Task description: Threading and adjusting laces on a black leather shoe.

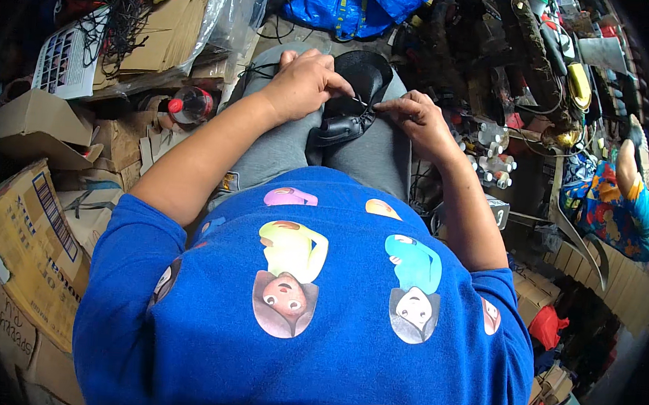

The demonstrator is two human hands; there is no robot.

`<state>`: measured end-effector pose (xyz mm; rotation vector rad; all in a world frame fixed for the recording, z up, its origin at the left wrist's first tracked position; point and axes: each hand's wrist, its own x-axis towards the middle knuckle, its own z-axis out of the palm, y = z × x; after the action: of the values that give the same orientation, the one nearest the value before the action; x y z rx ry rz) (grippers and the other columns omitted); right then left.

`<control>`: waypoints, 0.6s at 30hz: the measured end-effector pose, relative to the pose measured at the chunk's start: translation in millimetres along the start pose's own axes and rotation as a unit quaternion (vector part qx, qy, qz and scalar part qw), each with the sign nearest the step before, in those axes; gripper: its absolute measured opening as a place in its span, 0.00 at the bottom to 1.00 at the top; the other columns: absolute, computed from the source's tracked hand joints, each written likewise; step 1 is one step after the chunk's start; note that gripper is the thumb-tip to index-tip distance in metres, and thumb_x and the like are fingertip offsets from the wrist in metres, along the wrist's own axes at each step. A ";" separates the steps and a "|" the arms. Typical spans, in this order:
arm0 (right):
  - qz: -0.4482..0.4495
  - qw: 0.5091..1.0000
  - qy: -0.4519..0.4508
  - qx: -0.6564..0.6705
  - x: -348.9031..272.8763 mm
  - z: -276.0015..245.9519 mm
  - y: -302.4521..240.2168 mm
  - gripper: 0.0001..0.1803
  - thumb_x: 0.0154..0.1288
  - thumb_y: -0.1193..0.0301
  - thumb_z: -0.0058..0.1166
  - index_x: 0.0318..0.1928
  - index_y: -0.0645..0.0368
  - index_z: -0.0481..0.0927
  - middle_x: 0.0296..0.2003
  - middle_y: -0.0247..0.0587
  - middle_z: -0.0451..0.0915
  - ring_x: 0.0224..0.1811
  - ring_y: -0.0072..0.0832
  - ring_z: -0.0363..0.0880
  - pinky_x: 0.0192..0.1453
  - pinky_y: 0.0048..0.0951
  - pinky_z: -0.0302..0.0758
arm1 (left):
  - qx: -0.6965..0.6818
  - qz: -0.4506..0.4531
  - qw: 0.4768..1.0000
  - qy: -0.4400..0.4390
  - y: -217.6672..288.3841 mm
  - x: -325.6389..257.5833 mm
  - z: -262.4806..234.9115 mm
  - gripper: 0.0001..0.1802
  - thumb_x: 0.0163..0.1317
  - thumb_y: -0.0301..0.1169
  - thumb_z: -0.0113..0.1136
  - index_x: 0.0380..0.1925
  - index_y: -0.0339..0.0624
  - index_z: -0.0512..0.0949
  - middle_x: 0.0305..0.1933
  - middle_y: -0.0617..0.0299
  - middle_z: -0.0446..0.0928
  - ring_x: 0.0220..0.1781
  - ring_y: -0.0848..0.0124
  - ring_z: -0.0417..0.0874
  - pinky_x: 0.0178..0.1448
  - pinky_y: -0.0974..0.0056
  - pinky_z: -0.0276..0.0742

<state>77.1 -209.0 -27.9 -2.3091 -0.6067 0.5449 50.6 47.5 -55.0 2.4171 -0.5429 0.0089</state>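
A black shoe [340,130] lies across my lap between my thighs, its dark opening toward the far side. My left hand [303,84] is over my left thigh, fingers curled, thumb and forefinger pinching a thin, pale, needle-like piece [359,100] at the shoe's middle. From the other side my right hand [420,121] reaches in with thumb and forefinger pressed together at the shoe's upper edge, close to dark cords or laces. Exactly what the right fingertips grip is too small to make out.
Flattened cardboard [163,41] and an open carton [44,126] stand at left, near a red-capped bottle [190,106]. A blue bag [346,4] lies beyond my knees. Several clear bottles [496,166] are at right. Another person's arm [628,160] shows at far right.
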 end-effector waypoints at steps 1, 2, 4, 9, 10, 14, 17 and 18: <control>0.000 1.000 -0.001 -0.001 1.5 -0.9 0.2 0.22 0.51 0.82 0.52 0.42 0.42 0.85 0.31 0.37 0.77 0.40 0.30 0.75 0.48 0.29 0.72 | -0.001 0.000 1.000 0.001 -1.0 0.2 0.3 0.12 0.53 0.30 0.61 0.35 0.65 0.85 0.29 0.69 0.70 0.42 0.69 0.71 0.51 0.59 0.53; -0.010 1.000 -0.010 0.000 3.2 -1.8 0.1 0.24 0.48 0.85 0.49 0.43 0.46 0.85 0.30 0.35 0.73 0.39 0.28 0.72 0.47 0.28 0.70 | -0.004 -0.001 1.000 -0.008 -1.3 0.7 -0.5 0.12 0.53 0.30 0.61 0.34 0.65 0.85 0.29 0.69 0.70 0.43 0.69 0.71 0.51 0.59 0.53; -0.020 1.000 -0.019 0.001 6.3 -2.7 2.2 0.26 0.45 0.87 0.46 0.44 0.51 0.84 0.29 0.34 0.70 0.38 0.26 0.69 0.47 0.26 0.68 | -0.008 -0.002 1.000 -0.016 -1.9 1.3 -1.0 0.12 0.53 0.30 0.61 0.34 0.65 0.85 0.30 0.69 0.70 0.43 0.69 0.71 0.51 0.59 0.53; -0.025 0.998 -0.036 0.042 8.6 -2.3 6.1 0.25 0.45 0.87 0.46 0.43 0.52 0.84 0.29 0.32 0.69 0.38 0.27 0.68 0.48 0.26 0.67 | 0.007 -0.006 1.000 -0.027 -3.3 2.6 -0.1 0.12 0.52 0.30 0.61 0.34 0.66 0.85 0.29 0.70 0.69 0.44 0.69 0.71 0.50 0.60 0.52; -0.025 0.998 -0.036 0.042 8.8 -1.8 8.0 0.25 0.45 0.87 0.46 0.43 0.52 0.84 0.29 0.32 0.69 0.38 0.27 0.68 0.48 0.26 0.67 | 0.008 -0.006 1.000 -0.027 -3.6 2.2 0.9 0.12 0.52 0.30 0.61 0.34 0.66 0.85 0.29 0.70 0.69 0.44 0.69 0.71 0.50 0.60 0.52; -0.025 0.997 -0.051 0.055 11.1 -3.4 13.9 0.20 0.52 0.82 0.53 0.43 0.46 0.85 0.33 0.35 0.75 0.42 0.28 0.71 0.50 0.26 0.69 | 0.001 -0.004 1.000 -0.023 -3.5 2.9 2.5 0.12 0.51 0.30 0.62 0.34 0.66 0.85 0.29 0.70 0.71 0.43 0.70 0.71 0.50 0.60 0.51; -0.033 0.995 -0.058 0.070 11.4 -2.8 15.5 0.20 0.52 0.82 0.54 0.43 0.47 0.85 0.30 0.33 0.74 0.40 0.26 0.70 0.48 0.25 0.69 | -0.004 -0.011 0.999 -0.036 -2.8 4.2 2.5 0.12 0.51 0.31 0.62 0.34 0.66 0.85 0.29 0.71 0.71 0.43 0.71 0.71 0.50 0.60 0.51; -0.031 0.993 -0.063 0.090 11.5 -2.3 16.2 0.19 0.52 0.81 0.55 0.43 0.47 0.85 0.29 0.31 0.73 0.38 0.26 0.70 0.47 0.25 0.69 | -0.010 -0.018 0.999 -0.047 -2.5 4.8 2.0 0.12 0.51 0.31 0.62 0.34 0.66 0.85 0.29 0.71 0.72 0.43 0.71 0.71 0.50 0.60 0.51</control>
<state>91.9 -214.5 -40.2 -2.0909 -0.6593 0.6895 55.8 46.2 -57.4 2.4171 -0.5388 -0.1262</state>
